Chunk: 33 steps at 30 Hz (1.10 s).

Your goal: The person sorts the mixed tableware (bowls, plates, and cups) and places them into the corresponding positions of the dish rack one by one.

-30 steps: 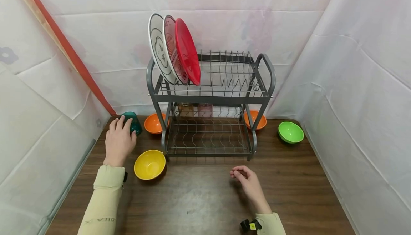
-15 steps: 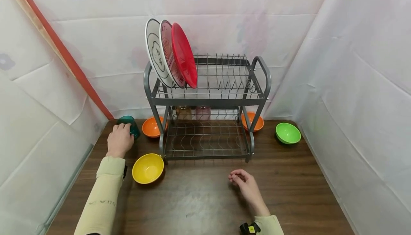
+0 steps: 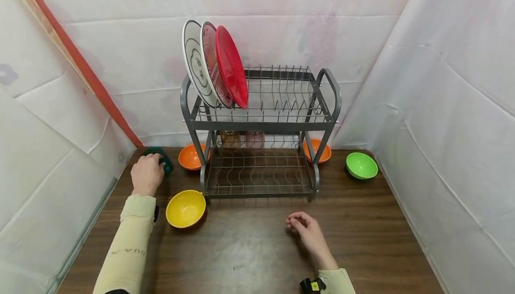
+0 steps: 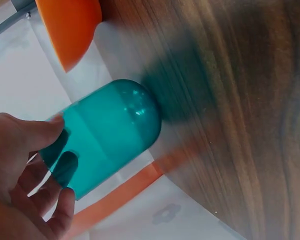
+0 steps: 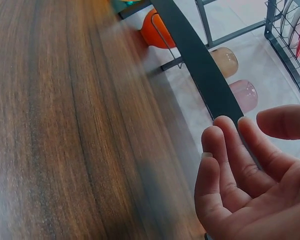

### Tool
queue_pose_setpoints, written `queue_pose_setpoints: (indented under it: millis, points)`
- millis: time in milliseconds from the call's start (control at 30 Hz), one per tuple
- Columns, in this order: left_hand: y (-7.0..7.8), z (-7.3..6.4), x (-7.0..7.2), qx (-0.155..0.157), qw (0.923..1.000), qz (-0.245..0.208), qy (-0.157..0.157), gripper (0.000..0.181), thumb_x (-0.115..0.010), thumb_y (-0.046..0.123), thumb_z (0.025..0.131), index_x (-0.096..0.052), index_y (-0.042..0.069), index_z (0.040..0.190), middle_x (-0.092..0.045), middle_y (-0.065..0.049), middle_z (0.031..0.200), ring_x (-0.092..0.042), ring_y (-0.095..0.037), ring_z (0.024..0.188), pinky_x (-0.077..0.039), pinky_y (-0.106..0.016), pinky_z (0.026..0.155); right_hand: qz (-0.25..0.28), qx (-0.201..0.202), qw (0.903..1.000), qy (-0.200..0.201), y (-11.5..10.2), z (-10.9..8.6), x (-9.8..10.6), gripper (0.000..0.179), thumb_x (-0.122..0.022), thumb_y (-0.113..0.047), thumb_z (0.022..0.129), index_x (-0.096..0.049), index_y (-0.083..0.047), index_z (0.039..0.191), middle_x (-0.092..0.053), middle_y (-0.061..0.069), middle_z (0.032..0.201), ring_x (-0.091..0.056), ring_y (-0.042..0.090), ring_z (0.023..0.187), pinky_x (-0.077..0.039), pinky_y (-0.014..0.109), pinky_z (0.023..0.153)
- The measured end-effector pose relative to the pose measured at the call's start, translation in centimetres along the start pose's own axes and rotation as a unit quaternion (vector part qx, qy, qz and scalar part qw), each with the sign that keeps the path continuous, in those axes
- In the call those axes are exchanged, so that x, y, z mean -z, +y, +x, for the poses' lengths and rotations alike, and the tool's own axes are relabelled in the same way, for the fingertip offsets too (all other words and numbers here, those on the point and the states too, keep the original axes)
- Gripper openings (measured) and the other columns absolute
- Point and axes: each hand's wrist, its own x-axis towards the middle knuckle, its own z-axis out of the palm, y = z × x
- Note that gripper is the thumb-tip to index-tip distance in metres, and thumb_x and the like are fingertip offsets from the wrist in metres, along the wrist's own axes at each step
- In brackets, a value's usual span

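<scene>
At the far left of the table, my left hand grips a translucent teal cup by its rim. In the left wrist view the thumb is on one side of the cup and fingers show through its wall at the other. Its rounded base is close to the tabletop; whether they touch I cannot tell. My right hand is held over the table in front of the rack, its fingers loosely curled with nothing in them. Nearest the left forearm is a yellow bowl; an orange bowl stands beside the cup.
A grey two-tier dish rack stands mid-table. Upright on its top left are a white plate, a patterned plate and a red plate. Amber and pink cups show behind its lower tier. Another orange bowl and a green bowl stand right.
My left hand has gone from reaching over the teal cup to gripping its rim. The cup has shifted slightly to the left. My right hand has barely moved.
</scene>
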Motion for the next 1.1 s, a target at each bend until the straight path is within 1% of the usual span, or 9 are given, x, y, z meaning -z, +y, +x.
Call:
queue_pose_setpoints:
  millis: [233,400,533,700,867,1000,1100]
  points:
    - [-0.3,-0.8,0.6,0.013,0.9999,0.002,0.0,0.02,-0.073,0.008,0.087,-0.067,-0.006,0.101,-0.066,-0.025,0.093,-0.06,-0.047,0.08,-0.048,-0.063,0.065,0.006,-0.011,0.9999,0.001,0.0,0.1,0.0,0.016,-0.055,-0.003,0.1,-0.062,0.009,0.108,-0.071,0.014,0.098,-0.067,0.028,0.092,-0.053,0.035,0.078]
    - [-0.7,-1.3,1.1,0.011,0.9999,0.005,0.006,0.022,-0.071,0.008,0.088,-0.068,-0.006,0.103,-0.066,-0.027,0.095,-0.059,-0.049,0.079,-0.046,-0.064,0.067,0.008,-0.014,0.9999,-0.002,-0.1,0.1,-0.1,0.016,-0.054,-0.002,0.099,-0.062,0.009,0.108,-0.071,0.014,0.098,-0.066,0.028,0.092,-0.053,0.036,0.078]
    - [-0.4,-1.6,1.7,0.01,0.9999,-0.002,0.013,0.023,-0.07,0.008,0.088,-0.068,-0.007,0.105,-0.066,-0.027,0.096,-0.059,-0.049,0.08,-0.046,-0.063,0.067,0.004,-0.015,0.9999,-0.007,-0.1,0.0,0.0,0.015,-0.054,-0.003,0.1,-0.063,0.008,0.107,-0.071,0.014,0.098,-0.066,0.026,0.091,-0.053,0.036,0.079]
    - [0.4,-2.4,2.4,0.008,0.9991,-0.015,0.04,0.021,-0.072,0.008,0.087,-0.069,-0.007,0.102,-0.067,-0.026,0.093,-0.06,-0.047,0.077,-0.047,-0.062,0.064,0.0,-0.022,0.9997,-0.014,-0.1,-0.1,-0.1,0.015,-0.054,-0.004,0.101,-0.063,0.006,0.108,-0.07,0.015,0.1,-0.066,0.027,0.093,-0.053,0.034,0.079]
    - [1.7,-3.2,3.3,0.004,0.9971,-0.023,0.073,0.022,-0.076,0.008,0.085,-0.069,-0.008,0.098,-0.067,-0.026,0.089,-0.06,-0.045,0.072,-0.049,-0.059,0.06,-0.001,-0.033,0.9993,-0.018,0.0,0.1,-0.1,0.017,-0.053,-0.005,0.102,-0.063,0.007,0.11,-0.07,0.015,0.102,-0.065,0.031,0.096,-0.052,0.037,0.08]
    - [2.9,-3.9,4.2,-0.003,0.9951,-0.03,0.094,0.022,-0.076,0.008,0.085,-0.069,-0.009,0.098,-0.067,-0.027,0.089,-0.059,-0.045,0.072,-0.049,-0.059,0.059,-0.002,-0.035,0.9992,-0.021,0.1,0.1,-0.2,0.018,-0.053,-0.006,0.102,-0.063,0.006,0.111,-0.07,0.014,0.102,-0.065,0.027,0.094,-0.052,0.038,0.081]
    - [3.8,-4.5,4.8,-0.005,0.9938,-0.039,0.104,0.023,-0.076,0.008,0.085,-0.069,-0.009,0.1,-0.067,-0.027,0.09,-0.06,-0.045,0.072,-0.049,-0.059,0.059,-0.003,-0.026,0.9994,-0.024,0.2,0.0,-0.4,0.017,-0.054,-0.005,0.101,-0.062,0.007,0.11,-0.07,0.016,0.102,-0.066,0.024,0.091,-0.053,0.037,0.08]
